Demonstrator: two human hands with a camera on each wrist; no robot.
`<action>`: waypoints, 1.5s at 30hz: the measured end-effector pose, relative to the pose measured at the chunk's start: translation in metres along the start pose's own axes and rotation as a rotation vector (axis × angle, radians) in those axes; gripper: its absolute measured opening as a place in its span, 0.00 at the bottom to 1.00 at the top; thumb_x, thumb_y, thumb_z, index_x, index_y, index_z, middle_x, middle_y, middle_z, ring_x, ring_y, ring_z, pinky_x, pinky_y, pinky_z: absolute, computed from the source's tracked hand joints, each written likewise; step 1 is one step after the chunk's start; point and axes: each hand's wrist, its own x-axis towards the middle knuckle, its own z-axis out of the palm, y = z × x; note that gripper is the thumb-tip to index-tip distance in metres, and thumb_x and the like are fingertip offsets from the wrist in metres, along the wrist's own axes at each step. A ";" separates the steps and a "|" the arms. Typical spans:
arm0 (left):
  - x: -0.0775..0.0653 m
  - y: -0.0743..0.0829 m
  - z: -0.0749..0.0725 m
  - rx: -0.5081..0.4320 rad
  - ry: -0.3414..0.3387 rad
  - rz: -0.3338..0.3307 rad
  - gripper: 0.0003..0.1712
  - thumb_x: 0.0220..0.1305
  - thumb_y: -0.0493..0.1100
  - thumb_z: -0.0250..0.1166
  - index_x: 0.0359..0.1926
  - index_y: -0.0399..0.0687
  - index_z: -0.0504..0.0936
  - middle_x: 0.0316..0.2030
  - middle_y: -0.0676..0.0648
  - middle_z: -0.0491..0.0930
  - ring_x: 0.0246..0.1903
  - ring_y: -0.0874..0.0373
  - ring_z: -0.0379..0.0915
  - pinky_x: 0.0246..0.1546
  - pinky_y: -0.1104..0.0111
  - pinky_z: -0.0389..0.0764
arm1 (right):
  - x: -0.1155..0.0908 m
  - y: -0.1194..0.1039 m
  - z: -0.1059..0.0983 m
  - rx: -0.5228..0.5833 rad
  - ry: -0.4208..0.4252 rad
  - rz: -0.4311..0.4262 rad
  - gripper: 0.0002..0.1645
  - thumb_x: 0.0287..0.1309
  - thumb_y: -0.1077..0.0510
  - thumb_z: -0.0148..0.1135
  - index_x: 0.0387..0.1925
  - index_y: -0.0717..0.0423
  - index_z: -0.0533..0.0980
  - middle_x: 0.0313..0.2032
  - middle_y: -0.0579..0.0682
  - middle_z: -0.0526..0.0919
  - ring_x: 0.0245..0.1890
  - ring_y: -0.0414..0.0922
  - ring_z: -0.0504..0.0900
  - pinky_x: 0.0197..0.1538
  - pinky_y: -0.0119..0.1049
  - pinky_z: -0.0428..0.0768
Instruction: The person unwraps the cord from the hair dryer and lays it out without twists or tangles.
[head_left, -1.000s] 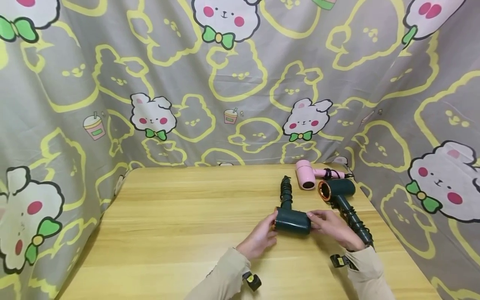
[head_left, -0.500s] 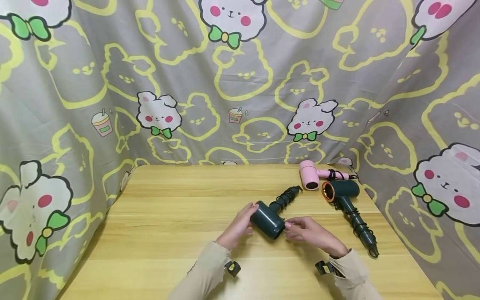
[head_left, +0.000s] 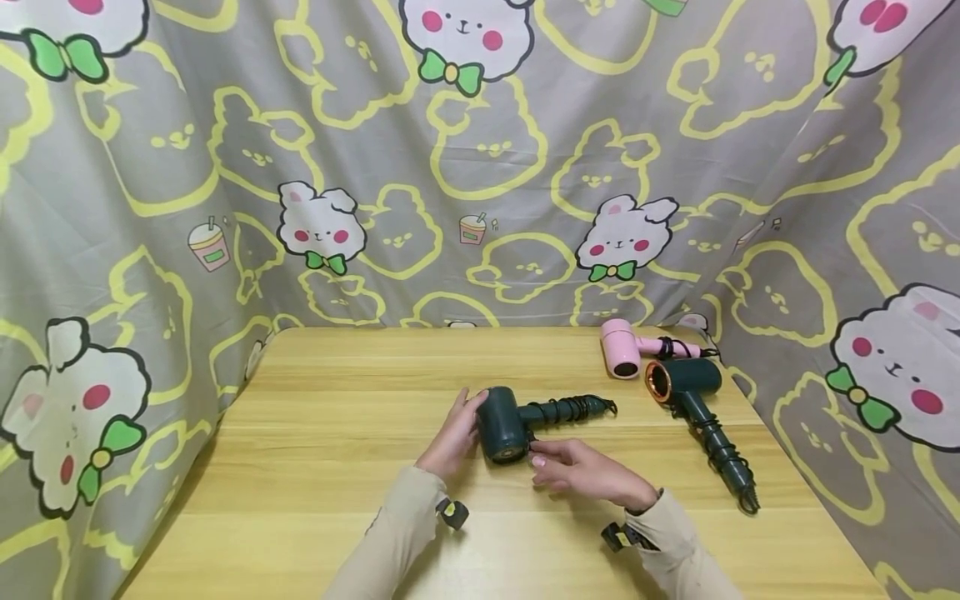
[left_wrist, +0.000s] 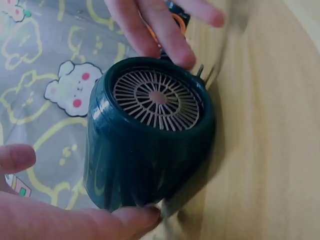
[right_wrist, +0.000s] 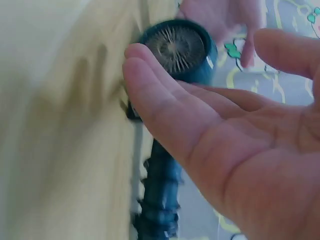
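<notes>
A dark green hair dryer (head_left: 502,425) lies near the middle of the wooden table, its handle (head_left: 562,409) pointing right with a black cord wound round it. My left hand (head_left: 452,437) is at the barrel's left side, its fingers fairly straight and touching the casing. In the left wrist view the round metal grille (left_wrist: 157,97) at the barrel's end faces the camera. My right hand (head_left: 588,473) has its fingertips close to the grille end, below the handle. Seen from the right wrist, the fingers (right_wrist: 165,100) of this hand are extended and partly cover the grille.
At the back right of the table (head_left: 337,400) lies a pink hair dryer (head_left: 620,348). In front of it is another dark green hair dryer (head_left: 693,379) with a copper-coloured ring, its handle angled toward the front right. A patterned grey curtain (head_left: 420,250) surrounds the table's back and sides.
The middle hair dryer has slid left and turned clockwise, its handle swinging from pointing away to pointing right. Both hands have moved left with it. The other two dryers lie as before.
</notes>
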 end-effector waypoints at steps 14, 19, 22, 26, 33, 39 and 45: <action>-0.021 -0.008 0.006 -0.159 -0.039 -0.002 0.57 0.76 0.55 0.54 0.80 0.34 0.24 0.80 0.27 0.24 0.81 0.31 0.29 0.79 0.39 0.44 | -0.007 0.016 -0.086 -0.120 0.547 0.087 0.34 0.81 0.51 0.49 0.73 0.74 0.61 0.70 0.74 0.68 0.66 0.65 0.75 0.65 0.56 0.78; -0.023 -0.011 0.009 -0.178 -0.089 -0.012 0.55 0.77 0.55 0.52 0.80 0.33 0.25 0.81 0.29 0.25 0.81 0.33 0.24 0.79 0.38 0.42 | -0.002 0.027 -0.096 -0.161 0.541 0.162 0.36 0.81 0.50 0.47 0.75 0.73 0.58 0.73 0.74 0.64 0.70 0.67 0.69 0.65 0.57 0.77; -0.023 -0.011 0.009 -0.181 -0.099 -0.005 0.54 0.77 0.56 0.52 0.81 0.34 0.26 0.81 0.30 0.28 0.81 0.33 0.24 0.78 0.37 0.42 | 0.000 0.031 -0.099 -0.162 0.539 0.180 0.37 0.81 0.49 0.47 0.75 0.73 0.57 0.73 0.74 0.64 0.70 0.67 0.70 0.63 0.54 0.79; -0.023 -0.012 0.009 -0.185 -0.108 0.004 0.52 0.78 0.56 0.51 0.82 0.36 0.31 0.81 0.30 0.35 0.82 0.33 0.30 0.78 0.36 0.45 | 0.002 0.034 -0.103 -0.108 0.526 0.209 0.38 0.82 0.49 0.45 0.77 0.72 0.54 0.75 0.73 0.60 0.72 0.67 0.66 0.66 0.56 0.75; -0.022 -0.012 0.009 -0.182 -0.110 0.004 0.45 0.78 0.56 0.50 0.82 0.39 0.43 0.81 0.31 0.44 0.81 0.33 0.38 0.76 0.35 0.51 | 0.003 0.039 -0.106 -0.040 0.543 0.241 0.37 0.82 0.48 0.44 0.76 0.72 0.56 0.75 0.73 0.59 0.73 0.65 0.65 0.69 0.56 0.75; -0.020 -0.012 0.005 -0.160 -0.094 0.017 0.43 0.79 0.56 0.50 0.81 0.37 0.47 0.80 0.30 0.45 0.80 0.32 0.41 0.77 0.36 0.50 | 0.006 0.043 -0.101 0.010 0.559 0.237 0.36 0.81 0.51 0.48 0.74 0.75 0.58 0.70 0.73 0.65 0.62 0.52 0.75 0.53 0.39 0.84; -0.018 -0.011 -0.006 -0.133 -0.081 0.015 0.41 0.78 0.57 0.50 0.79 0.37 0.52 0.79 0.31 0.50 0.79 0.33 0.45 0.78 0.36 0.47 | 0.007 0.048 -0.094 0.203 0.515 0.189 0.34 0.78 0.57 0.53 0.71 0.80 0.60 0.51 0.58 0.77 0.43 0.41 0.85 0.53 0.37 0.86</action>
